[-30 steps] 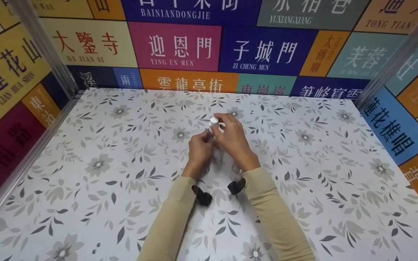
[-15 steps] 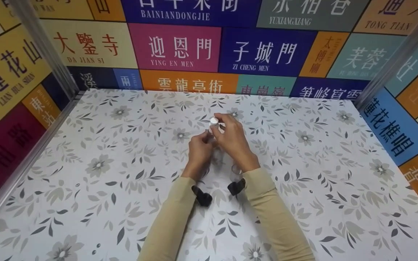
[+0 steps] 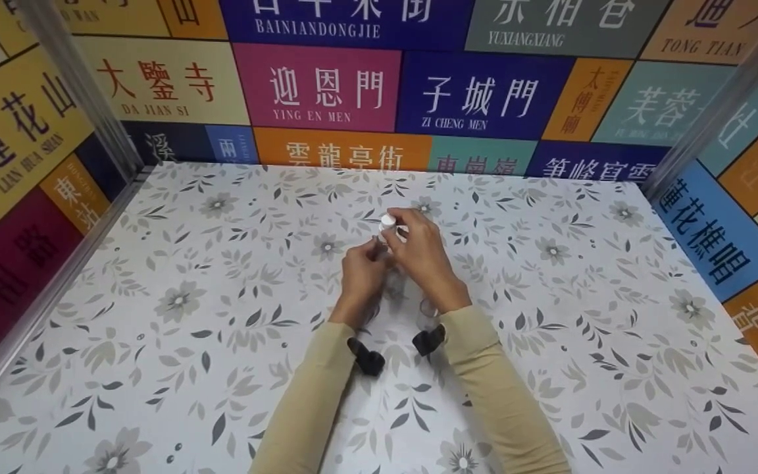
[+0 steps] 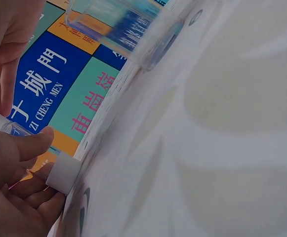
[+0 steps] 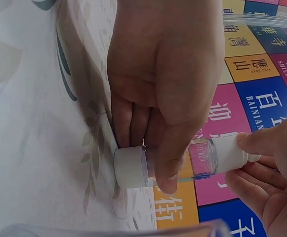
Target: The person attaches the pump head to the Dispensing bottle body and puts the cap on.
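Note:
A small clear bottle (image 5: pixel 201 159) with a white top (image 5: pixel 229 154) and a white base (image 5: pixel 129 168) is held between both hands above the patterned table. My left hand (image 3: pixel 362 270) grips its body low down, thumb on one side and fingers curled behind, near the base. From the right, my right hand (image 3: pixel 422 247) pinches the white top between thumb and fingers, and a small nozzle-like tip shows beyond it in the right wrist view. Seen from the head, the bottle's body is mostly hidden by the hands.
A clear, hollow plastic container (image 4: pixel 128 29) stands on the table by the right wrist. Black wrist cameras (image 3: pixel 367 357) hang under both cuffs. Coloured panels with lettering (image 3: pixel 316 85) wall off the back and sides of the flower-patterned table (image 3: pixel 221 368).

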A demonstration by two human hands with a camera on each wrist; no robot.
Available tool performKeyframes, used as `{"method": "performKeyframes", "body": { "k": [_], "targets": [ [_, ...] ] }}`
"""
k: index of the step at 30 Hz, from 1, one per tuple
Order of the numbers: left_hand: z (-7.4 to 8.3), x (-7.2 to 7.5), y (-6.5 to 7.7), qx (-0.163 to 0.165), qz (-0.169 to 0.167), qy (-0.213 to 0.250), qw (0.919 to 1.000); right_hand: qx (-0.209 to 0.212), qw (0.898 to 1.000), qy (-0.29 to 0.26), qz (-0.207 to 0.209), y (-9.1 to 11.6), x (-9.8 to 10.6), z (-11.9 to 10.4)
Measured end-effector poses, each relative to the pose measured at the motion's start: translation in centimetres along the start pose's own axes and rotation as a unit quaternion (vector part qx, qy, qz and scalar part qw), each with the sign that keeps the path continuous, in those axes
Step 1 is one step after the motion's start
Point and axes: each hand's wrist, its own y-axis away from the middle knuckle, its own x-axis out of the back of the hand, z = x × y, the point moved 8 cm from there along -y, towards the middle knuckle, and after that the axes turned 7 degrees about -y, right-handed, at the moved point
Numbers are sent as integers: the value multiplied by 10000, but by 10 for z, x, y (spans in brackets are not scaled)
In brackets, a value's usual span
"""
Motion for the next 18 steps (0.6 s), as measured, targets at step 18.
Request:
{"method": "performKeyframes", "body": {
  "k": [18],
  "targets": [
    [-4, -4, 1, 136, -227, 249, 9993, 57, 9999, -123, 61, 1, -2, -1]
  ]
}}
